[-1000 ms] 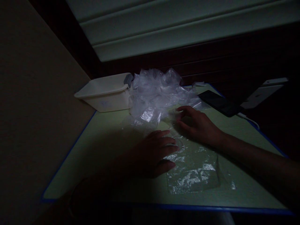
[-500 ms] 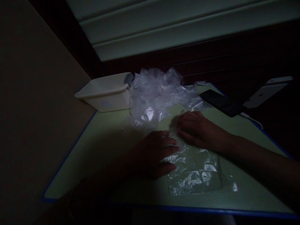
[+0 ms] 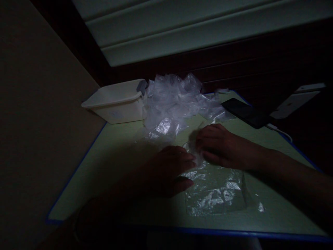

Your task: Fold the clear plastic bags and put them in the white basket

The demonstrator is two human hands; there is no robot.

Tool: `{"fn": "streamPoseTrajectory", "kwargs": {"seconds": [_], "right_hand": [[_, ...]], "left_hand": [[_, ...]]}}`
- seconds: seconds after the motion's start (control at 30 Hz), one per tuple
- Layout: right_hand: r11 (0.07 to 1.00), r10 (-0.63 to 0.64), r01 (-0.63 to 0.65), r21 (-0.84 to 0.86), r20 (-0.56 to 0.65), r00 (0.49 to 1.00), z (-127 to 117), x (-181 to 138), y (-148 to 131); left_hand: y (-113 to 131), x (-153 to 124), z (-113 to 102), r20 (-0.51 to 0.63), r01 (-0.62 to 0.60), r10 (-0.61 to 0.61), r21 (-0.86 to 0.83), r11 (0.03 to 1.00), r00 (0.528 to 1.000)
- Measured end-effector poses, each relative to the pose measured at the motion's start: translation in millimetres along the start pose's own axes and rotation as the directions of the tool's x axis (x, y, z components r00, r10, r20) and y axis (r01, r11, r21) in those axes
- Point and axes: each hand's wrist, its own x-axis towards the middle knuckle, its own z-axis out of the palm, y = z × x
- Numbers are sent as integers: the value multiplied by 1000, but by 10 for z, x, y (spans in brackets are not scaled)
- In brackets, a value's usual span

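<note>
A clear plastic bag [image 3: 215, 191] lies flat on the pale green tabletop [image 3: 117, 166] in dim light. My left hand [image 3: 166, 170] rests palm down on the bag's left side, fingers stretched out over it. My right hand [image 3: 221, 146] sits at the bag's far edge with its fingers curled onto the plastic; I cannot make out how firmly they grip it. Behind both hands is a loose heap of crumpled clear bags [image 3: 177, 100].
A white plastic tub [image 3: 114, 104] stands at the back left, against the heap. A dark phone [image 3: 246, 113] lies at the back right, with a white device [image 3: 293, 100] and a cable beyond it. The table has a blue edge [image 3: 234, 233]. A wall runs along the left.
My right hand has drawn back from the heap toward me, and its fingers have curled onto the far edge of the flat bag. My left hand has stayed in place.
</note>
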Motion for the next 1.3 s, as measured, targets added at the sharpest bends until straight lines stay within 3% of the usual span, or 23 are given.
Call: {"fn": "streamPoseTrajectory", "kwargs": {"seconds": [0.47, 0.7, 0.9, 1.0, 1.3], "right_hand": [[994, -60, 58, 92, 14, 998, -37, -18, -26], [993, -44, 43, 107, 7, 999, -30, 1, -36], [995, 18, -15, 97, -27, 999, -39, 9, -65], [996, 37, -32, 87, -57, 998, -29, 7, -63], [994, -53, 47, 103, 58, 997, -50, -2, -49]], "left_hand": [[-2, 5, -4, -29, 27, -29, -47, 999, 999], [-6, 6, -7, -34, 8, -10, -51, 999, 999], [39, 36, -25, 62, 55, -52, -37, 998, 997], [49, 22, 6, 35, 34, -34, -8, 999, 999], [26, 8, 15, 11, 0, 0, -14, 1000, 1000]]}}
